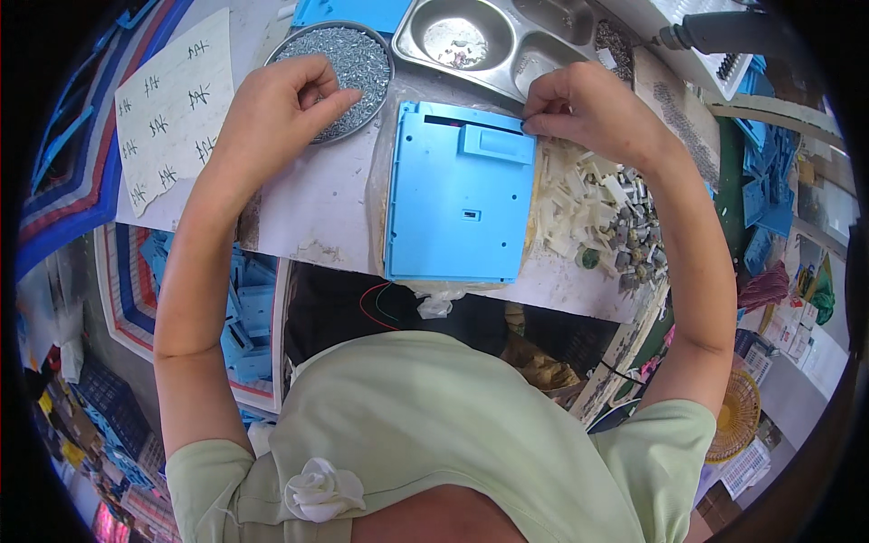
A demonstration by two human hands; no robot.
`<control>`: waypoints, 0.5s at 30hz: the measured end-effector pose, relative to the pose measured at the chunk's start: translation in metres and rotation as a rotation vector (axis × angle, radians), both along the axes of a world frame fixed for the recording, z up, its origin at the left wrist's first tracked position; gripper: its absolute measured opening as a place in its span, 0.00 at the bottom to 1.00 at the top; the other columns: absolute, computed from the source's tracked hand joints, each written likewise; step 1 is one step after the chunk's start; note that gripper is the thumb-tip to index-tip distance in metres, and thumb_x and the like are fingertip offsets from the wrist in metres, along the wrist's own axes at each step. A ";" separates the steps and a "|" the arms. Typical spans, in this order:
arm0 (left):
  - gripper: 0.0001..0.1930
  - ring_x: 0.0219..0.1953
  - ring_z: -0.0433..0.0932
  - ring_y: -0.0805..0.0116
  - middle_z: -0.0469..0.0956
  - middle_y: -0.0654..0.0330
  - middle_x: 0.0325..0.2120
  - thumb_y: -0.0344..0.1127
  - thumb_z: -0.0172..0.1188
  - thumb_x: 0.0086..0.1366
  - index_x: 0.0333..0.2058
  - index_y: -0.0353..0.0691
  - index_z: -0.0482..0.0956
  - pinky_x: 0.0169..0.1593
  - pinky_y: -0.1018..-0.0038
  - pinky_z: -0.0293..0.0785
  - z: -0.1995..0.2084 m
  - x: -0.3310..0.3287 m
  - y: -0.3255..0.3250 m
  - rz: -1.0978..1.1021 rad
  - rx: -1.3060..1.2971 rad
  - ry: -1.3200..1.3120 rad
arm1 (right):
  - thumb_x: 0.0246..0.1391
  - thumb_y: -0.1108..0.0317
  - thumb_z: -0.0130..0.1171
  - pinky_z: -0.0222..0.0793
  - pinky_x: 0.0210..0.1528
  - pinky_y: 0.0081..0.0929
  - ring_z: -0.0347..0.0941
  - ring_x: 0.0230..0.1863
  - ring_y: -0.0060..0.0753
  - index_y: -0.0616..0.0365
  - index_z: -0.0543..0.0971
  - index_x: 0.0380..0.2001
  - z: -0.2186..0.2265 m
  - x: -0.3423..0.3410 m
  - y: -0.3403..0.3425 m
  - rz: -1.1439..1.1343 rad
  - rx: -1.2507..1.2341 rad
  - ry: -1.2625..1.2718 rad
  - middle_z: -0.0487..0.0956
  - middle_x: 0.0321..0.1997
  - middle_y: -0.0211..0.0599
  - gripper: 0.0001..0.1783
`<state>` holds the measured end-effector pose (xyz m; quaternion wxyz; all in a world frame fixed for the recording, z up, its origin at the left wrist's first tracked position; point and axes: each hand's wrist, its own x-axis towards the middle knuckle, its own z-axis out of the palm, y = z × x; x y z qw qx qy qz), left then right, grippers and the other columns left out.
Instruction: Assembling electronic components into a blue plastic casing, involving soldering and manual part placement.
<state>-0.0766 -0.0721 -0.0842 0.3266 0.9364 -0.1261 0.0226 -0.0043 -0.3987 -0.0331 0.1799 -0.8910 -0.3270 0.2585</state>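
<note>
A flat light-blue plastic casing panel (453, 217) lies on the table in front of me, with a long slot near its far edge and a raised block below the slot. My right hand (579, 107) is pinched at the panel's far right corner; whatever its fingertips hold is too small to make out. Over the edge of a round metal dish (371, 100) full of small silver screws, my left hand (294, 109) is held with curled fingers and the thumb reaching across. The inside of that hand is hidden.
A steel compartment tray (507, 54) stands behind the panel. White plastic pieces (570, 199) and small metal parts (638, 226) are heaped on the right. A paper sheet (172, 109) lies at left. Below the table is a bin of blue parts (258, 317). A dark tool (715, 34) hangs far right.
</note>
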 end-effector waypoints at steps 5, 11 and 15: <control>0.08 0.32 0.77 0.56 0.77 0.54 0.29 0.33 0.67 0.62 0.33 0.33 0.80 0.38 0.64 0.71 -0.013 0.002 0.007 -0.095 0.192 -0.103 | 0.54 0.67 0.68 0.73 0.37 0.30 0.78 0.30 0.34 0.61 0.85 0.34 0.013 -0.016 -0.025 -0.193 0.205 -0.287 0.83 0.30 0.40 0.08; 0.08 0.35 0.78 0.46 0.78 0.50 0.30 0.34 0.64 0.65 0.35 0.34 0.81 0.40 0.57 0.72 -0.013 0.006 0.003 -0.013 0.089 -0.051 | 0.55 0.64 0.67 0.73 0.36 0.36 0.78 0.30 0.40 0.58 0.85 0.32 0.001 -0.044 -0.038 -0.368 0.338 -0.443 0.82 0.28 0.39 0.08; 0.09 0.33 0.77 0.47 0.77 0.50 0.29 0.34 0.65 0.65 0.33 0.32 0.80 0.38 0.59 0.71 -0.022 0.012 0.007 -0.026 0.245 -0.140 | 0.55 0.66 0.64 0.77 0.41 0.41 0.82 0.37 0.44 0.56 0.86 0.32 -0.014 -0.009 -0.020 -0.243 0.189 -0.622 0.85 0.32 0.42 0.06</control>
